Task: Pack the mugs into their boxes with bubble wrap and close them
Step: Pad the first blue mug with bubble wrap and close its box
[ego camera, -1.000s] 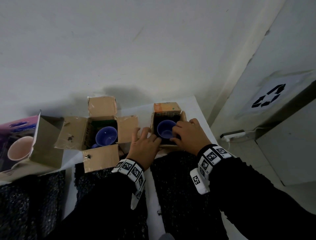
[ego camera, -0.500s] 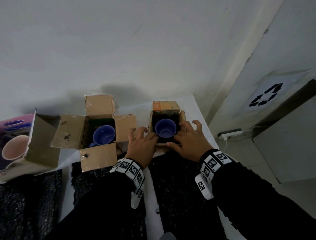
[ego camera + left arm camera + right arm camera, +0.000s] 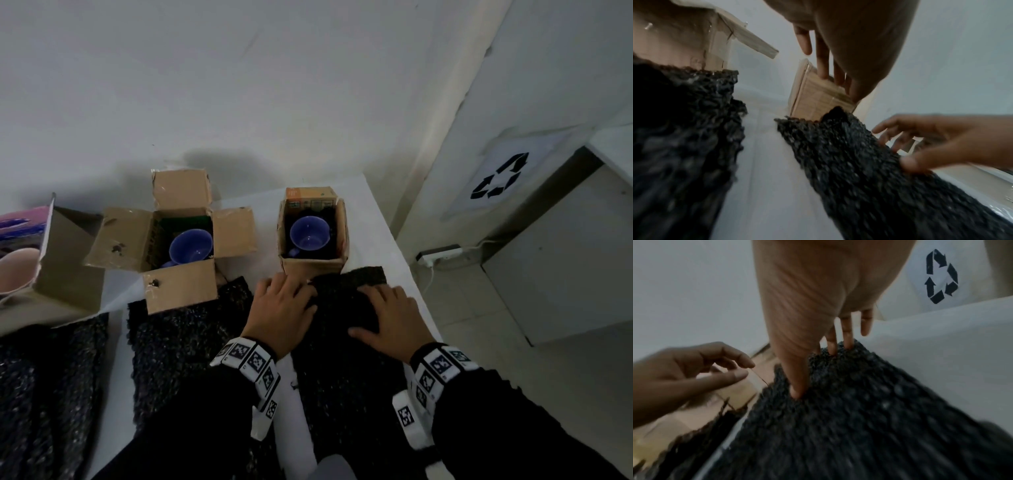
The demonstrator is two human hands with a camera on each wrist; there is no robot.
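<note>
Both hands have been drawn back from the rim of the small upright cardboard box point(image 3: 313, 236), where they lay half a second earlier, and are now set on the sheet of dark bubble wrap point(image 3: 346, 329) spread on the white table point(image 3: 376, 219) in front of it. By this change the placing of the mug is judged finished for this box, and the padding step is judged to be starting; the flaps are not yet closed.

The dark bubble wrap runs from the near edge of the head view up to the front wall of the small box, which its far end touches. A second dark sheet point(image 3: 185, 342) lies to its left, in front of the larger open cardboard box point(image 3: 171, 240), whose four flaps are spread and in which a second blue mug point(image 3: 190, 246) rests tilted. A pink printed carton point(image 3: 41, 246) is seen at the far left.

The right hand point(image 3: 387, 318) is laid flat on the wrap, fingers extended and pressing into it, thumb spread toward the centre; nothing is gripped. The left hand point(image 3: 281, 308) rests at the left far corner of the same sheet, just beside the box front; its fingers are loosely bent, and a pinch on the edge cannot be confirmed from the blurred wrist views.

The blue ceramic mug point(image 3: 310, 234) stands upright inside the small box, mouth upward, just beyond both hands and apart from them.
</note>
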